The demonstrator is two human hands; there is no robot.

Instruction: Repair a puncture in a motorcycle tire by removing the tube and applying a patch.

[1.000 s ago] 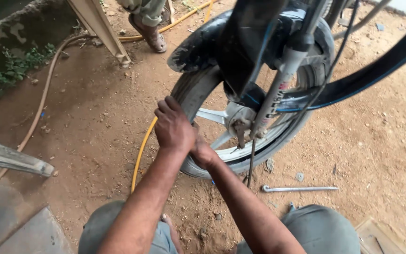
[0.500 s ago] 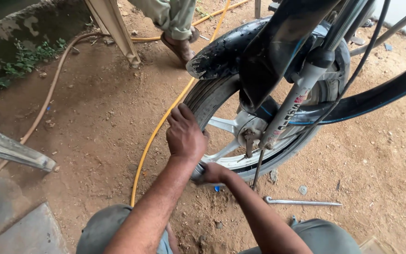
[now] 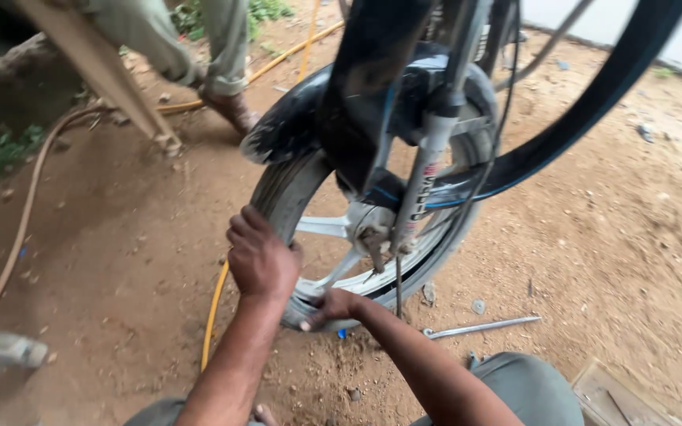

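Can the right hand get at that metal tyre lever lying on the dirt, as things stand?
Probably yes. The right hand rests on the lower wheel rim; the tyre lever lies on open dirt to its right, with nothing between them.

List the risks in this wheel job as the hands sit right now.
1. The left hand presses on the tyre while the right hand sits at the rim's bottom edge; if the wheel turned, fingers could get pinched between tyre and rim or against the spokes.
2. The yellow hose runs along the ground close beside the wheel and could snag a foot.
3. The metal rod lies loose on the dirt and could be knelt on.
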